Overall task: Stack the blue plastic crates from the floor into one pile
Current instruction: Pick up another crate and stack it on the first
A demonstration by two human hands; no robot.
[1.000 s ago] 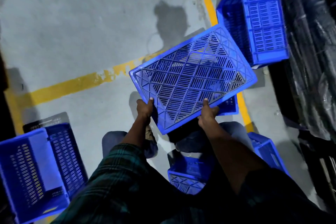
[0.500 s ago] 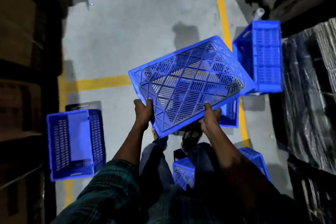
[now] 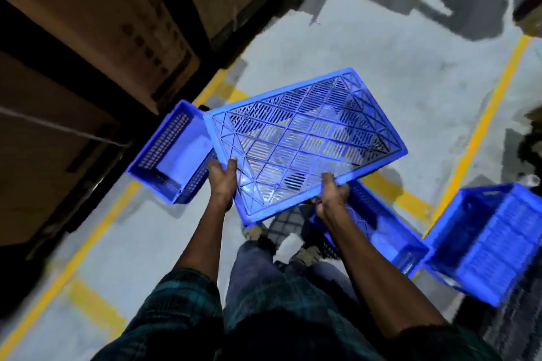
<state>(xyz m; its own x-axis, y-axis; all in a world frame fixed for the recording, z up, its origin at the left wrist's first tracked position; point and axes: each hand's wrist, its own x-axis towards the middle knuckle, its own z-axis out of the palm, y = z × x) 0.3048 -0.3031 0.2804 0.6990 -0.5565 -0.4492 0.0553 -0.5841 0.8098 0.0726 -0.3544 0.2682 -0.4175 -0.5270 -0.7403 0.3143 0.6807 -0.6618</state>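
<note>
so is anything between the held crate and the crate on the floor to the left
Nothing visible. Both hands, left and right, hold the crate in the air, its left corner overlapping the floor crate in this view. Only bare floor surrounds that crate.

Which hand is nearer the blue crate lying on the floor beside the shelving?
Left. The left hand, gripping the held crate, sits just right of the floor crate; the right hand grips the held crate's near edge farther right.

Grey concrete floor (image 3: 366, 47) with yellow painted lines (image 3: 481, 129), brown cardboard boxes (image 3: 96, 17) stacked at upper left, dark wrapped goods (image 3: 516, 328) at lower right
</note>
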